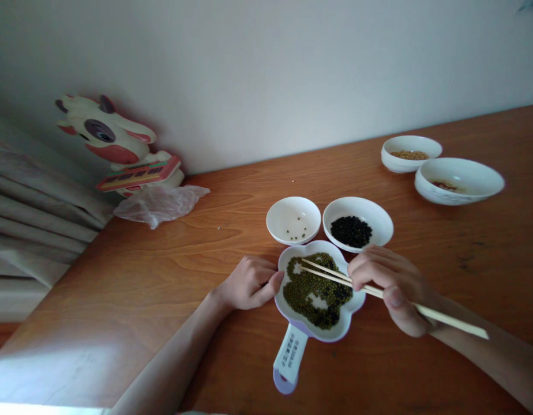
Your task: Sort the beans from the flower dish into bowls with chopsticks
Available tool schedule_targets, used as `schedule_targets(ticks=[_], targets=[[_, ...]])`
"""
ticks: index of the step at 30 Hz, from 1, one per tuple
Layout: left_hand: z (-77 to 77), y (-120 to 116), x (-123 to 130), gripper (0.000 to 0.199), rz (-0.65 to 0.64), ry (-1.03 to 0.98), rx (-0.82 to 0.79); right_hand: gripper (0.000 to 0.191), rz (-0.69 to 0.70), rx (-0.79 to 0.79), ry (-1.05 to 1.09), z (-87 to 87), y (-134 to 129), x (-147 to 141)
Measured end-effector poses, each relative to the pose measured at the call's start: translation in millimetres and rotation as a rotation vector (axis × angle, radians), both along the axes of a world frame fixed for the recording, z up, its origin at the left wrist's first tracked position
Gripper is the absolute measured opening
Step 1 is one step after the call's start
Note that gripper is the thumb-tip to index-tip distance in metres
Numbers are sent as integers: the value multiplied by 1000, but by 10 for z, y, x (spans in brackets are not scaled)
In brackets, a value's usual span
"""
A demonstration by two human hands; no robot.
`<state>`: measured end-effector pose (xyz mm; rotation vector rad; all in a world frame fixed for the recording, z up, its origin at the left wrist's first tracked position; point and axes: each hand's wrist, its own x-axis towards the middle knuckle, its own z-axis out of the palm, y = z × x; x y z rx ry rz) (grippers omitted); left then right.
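A flower-shaped white dish with a purple rim and handle (291, 353) holds green beans (307, 288), with some dark ones among them at the right. My right hand (391, 285) grips a pair of wooden chopsticks (448, 319), their tips slightly apart over the beans at the dish's upper left. Curled on the table, my left hand (253, 282) touches the dish's left rim with its thumb side. Behind the dish, a white bowl (277, 219) contains several green beans. Beside it, another white bowl (381, 222) holds black beans.
At the back right stand two more white bowls, one (390, 160) with tan bits and one (478, 181) with reddish-brown contents. A cow toy (119, 144) and a clear plastic bag (160, 203) are at the back left, near a curtain (24, 230). A wall borders the wooden table (162, 265).
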<state>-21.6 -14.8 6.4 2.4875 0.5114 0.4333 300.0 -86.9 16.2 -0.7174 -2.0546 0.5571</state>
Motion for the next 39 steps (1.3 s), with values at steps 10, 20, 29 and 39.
schedule_targets(ticks=[10, 20, 29, 39], targets=[[-13, -11, -18, 42, 17, 19, -3, 44, 10, 17, 40, -39, -11, 9], [-16, -5, -8, 42, 14, 1, 4, 41, -2, 15, 24, -24, -21, 4], [-15, -11, -19, 42, 21, 14, 13, 35, 20, 24, 9, -4, -2, -5], [-7, -9, -6, 43, 20, 11, 23, 19, 14, 80, 4, 11, -11, -25]])
